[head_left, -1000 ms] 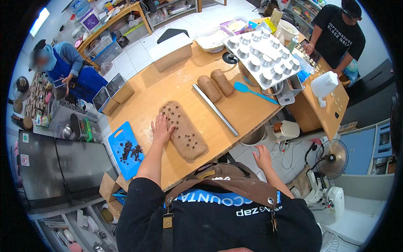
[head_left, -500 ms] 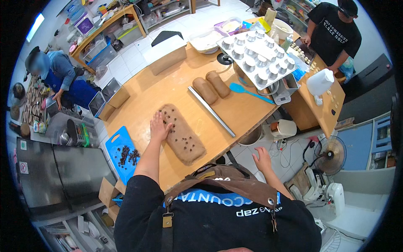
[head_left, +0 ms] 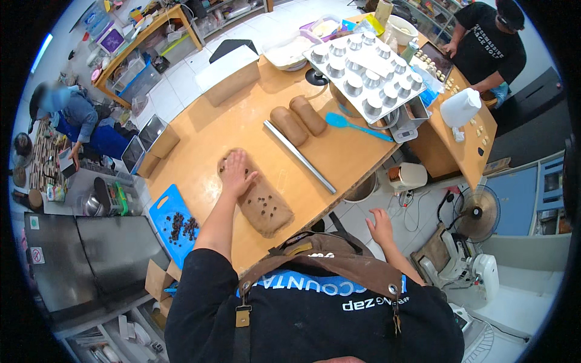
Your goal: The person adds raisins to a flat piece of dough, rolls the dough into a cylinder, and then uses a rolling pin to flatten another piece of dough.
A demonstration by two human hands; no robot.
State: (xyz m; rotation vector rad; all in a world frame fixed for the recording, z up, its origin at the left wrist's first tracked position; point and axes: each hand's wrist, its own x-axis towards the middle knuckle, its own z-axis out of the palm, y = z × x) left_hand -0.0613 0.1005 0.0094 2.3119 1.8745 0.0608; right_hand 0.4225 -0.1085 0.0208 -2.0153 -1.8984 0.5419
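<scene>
A flat brown slab of dough (head_left: pixel 261 213) lies on the wooden table, dotted with dark chocolate chips (head_left: pixel 261 203). My left hand (head_left: pixel 236 174) rests flat on the dough's far end, fingers stretched out, hiding some of the chips. Away from the table's right edge, my right hand (head_left: pixel 380 225) hangs in the air with its fingers apart, holding nothing. Left of the dough, a blue cutting board (head_left: pixel 162 212) carries a pile of loose chocolate chips (head_left: pixel 179 227). To the right of the dough lies a metal rolling pin (head_left: pixel 301 157).
Two rolled dough loaves (head_left: pixel 288 126) and a blue spatula (head_left: pixel 358 126) lie beyond the rolling pin. A tray of metal molds (head_left: pixel 369 78) stands at the far right. Loaf tins (head_left: pixel 163 140) line the left edge. One co-worker (head_left: pixel 484 48) is far right, another (head_left: pixel 82 115) far left.
My left hand has shifted slightly right and now covers the middle of the dough's far end. My right hand stays nearly in place. The view has tilted a little.
</scene>
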